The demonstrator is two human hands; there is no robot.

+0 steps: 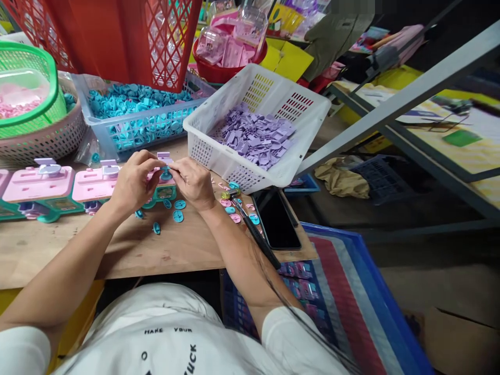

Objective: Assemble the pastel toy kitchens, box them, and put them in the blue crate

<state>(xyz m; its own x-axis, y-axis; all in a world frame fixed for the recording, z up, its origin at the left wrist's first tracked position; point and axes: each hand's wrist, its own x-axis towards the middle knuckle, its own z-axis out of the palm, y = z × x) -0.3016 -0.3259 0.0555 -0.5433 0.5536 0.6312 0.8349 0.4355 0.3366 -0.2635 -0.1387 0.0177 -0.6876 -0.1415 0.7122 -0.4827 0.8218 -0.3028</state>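
Note:
My left hand and my right hand meet over the last pink-and-teal plastic toy in a row on the table. Between their fingertips is a small blue plastic piece, which both hands pinch. A purple tab stands up just behind it. Most of that toy is hidden by my left hand. Left of my hands stand more toys, among them one with a pink top and a raised purple tab. Several loose blue oval pieces lie in front of my hands.
A hammer, a black phone and small pink and blue parts lie at right. Behind stand a white basket of purple pieces, a clear bin of blue pieces and a red basket. A grey metal bar slants across the right.

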